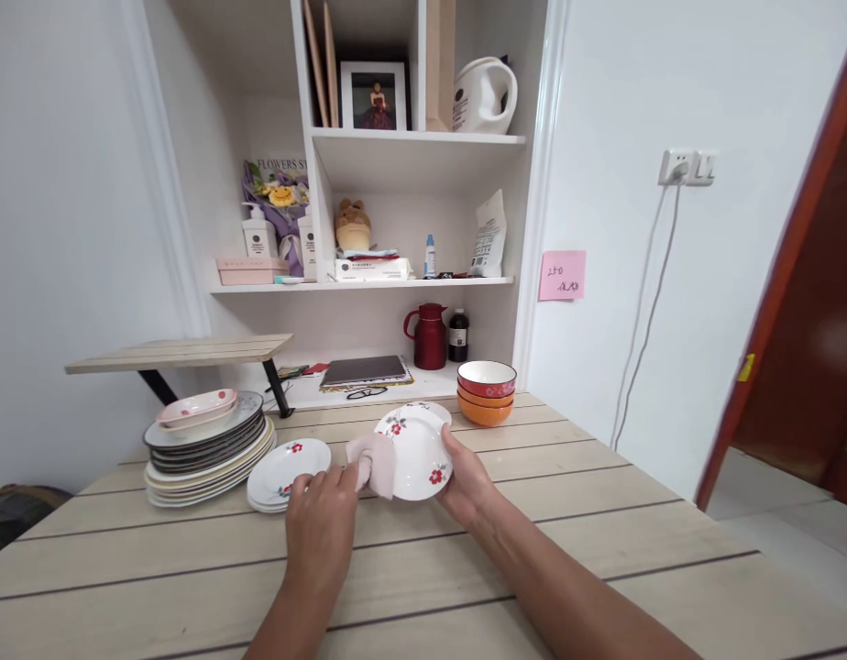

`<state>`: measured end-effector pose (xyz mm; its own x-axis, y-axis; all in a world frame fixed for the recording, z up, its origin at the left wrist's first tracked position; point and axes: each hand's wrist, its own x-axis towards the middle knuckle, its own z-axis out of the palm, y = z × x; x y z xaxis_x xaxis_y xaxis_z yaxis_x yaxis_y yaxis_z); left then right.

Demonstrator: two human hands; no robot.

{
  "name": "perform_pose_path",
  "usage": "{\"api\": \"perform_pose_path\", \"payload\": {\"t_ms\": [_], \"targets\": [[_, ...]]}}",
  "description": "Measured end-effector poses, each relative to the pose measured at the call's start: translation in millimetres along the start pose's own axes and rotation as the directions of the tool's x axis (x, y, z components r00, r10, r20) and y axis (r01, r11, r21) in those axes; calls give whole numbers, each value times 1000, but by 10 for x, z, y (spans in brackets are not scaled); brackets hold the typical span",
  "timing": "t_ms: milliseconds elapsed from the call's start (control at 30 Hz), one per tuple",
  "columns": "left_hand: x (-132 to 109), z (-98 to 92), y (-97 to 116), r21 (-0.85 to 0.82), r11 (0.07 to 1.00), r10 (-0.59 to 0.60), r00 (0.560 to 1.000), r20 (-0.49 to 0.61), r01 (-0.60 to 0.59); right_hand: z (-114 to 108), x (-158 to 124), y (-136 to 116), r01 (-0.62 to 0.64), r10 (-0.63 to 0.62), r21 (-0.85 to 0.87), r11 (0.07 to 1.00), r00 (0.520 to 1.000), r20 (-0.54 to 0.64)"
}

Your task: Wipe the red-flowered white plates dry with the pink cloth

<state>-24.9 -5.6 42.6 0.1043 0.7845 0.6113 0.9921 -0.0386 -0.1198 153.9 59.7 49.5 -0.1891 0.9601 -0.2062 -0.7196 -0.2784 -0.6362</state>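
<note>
My right hand (467, 478) grips the right rim of a white plate with red flowers (418, 463), holding it tilted above the table. In my left hand (322, 513) a pale pink cloth (377, 463) is pinched, and it lies against the plate's left edge. Behind the held plate, part of another white plate (434, 410) shows. To the left of the cloth a short stack of flowered plates (303, 456) rests on the table, partly covered by my left fingers.
A tall plate stack (210, 458) with an oval dish (196, 408) on top stands left, near a small raised shelf (182, 352). Stacked bowls (487, 392) are at the back right. A laptop (363, 370), glasses (367, 392) and red jug (430, 337) sit behind the slatted table (567, 568).
</note>
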Motion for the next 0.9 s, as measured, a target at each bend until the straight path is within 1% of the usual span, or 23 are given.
{"api": "perform_pose_path", "payload": {"t_ms": [133, 233, 300, 367, 433, 467, 500, 567, 633, 667, 800, 900], "targets": [[4, -10, -7, 7, 1000, -10, 1000, 12, 10, -19, 6, 54, -4, 5, -37, 999, 1000, 13], [10, -8, 16, 8, 999, 32, 999, 4, -32, -56, 55, 66, 12, -11, -51, 999, 1000, 4], [17, 2, 32, -3, 998, 62, 998, -31, -62, -74, 87, 68, 21, -21, -55, 998, 1000, -6], [24, 28, 51, -32, 995, 90, 990, -110, -94, -74, 97, 78, 20, -20, -60, 998, 1000, -7], [27, 75, 77, -65, 985, 145, 966, -215, -162, -55, 77, 105, 7, -7, -74, 997, 1000, 1], [26, 106, 93, -77, 975, 182, 947, -267, -209, -41, 58, 126, -2, 3, -84, 996, 1000, 16], [25, 140, 110, -83, 961, 226, 925, -306, -262, -26, 37, 150, -12, 16, -99, 995, 999, 38], [20, 208, 141, -88, 930, 308, 885, -350, -358, -1, -3, 203, -57, 71, -145, 988, 993, 90], [11, 264, 158, -94, 895, 380, 855, -353, -436, 10, -25, 246, -122, 145, -181, 976, 982, 118], [5, 282, 159, -99, 885, 398, 849, -346, -455, 12, -28, 259, -151, 174, -184, 971, 978, 116], [-25, 270, 144, -121, 898, 365, 869, -336, -424, 15, -22, 253, -176, 190, -134, 975, 977, 98], [-44, 198, 142, -138, 885, 389, 867, -311, -446, 24, -29, 222, -201, 217, -145, 969, 971, 102]]}}
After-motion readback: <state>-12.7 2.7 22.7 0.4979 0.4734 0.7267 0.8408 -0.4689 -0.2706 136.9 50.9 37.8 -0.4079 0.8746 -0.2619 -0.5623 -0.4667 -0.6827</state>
